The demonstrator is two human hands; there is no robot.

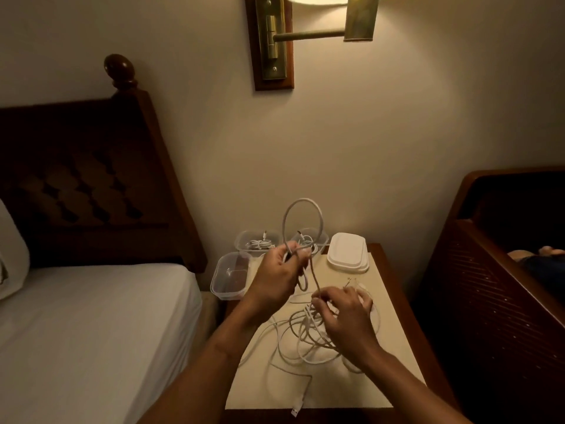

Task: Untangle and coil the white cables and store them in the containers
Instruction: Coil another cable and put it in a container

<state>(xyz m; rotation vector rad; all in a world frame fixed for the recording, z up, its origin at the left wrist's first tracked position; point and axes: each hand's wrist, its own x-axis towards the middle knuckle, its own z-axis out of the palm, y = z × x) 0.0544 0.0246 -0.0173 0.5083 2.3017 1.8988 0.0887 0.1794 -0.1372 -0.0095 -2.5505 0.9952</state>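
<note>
white cable (pixel 302 199) pinched by left hand (pixel 275 280), right hand (pixel 345 316)

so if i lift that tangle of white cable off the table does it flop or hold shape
Probably floppy yet springy: the loop above the left hand holds a round arch. The tangle would likely lift as one snagging clump, since its strands cross. Likely light; the plug may drag.
</note>
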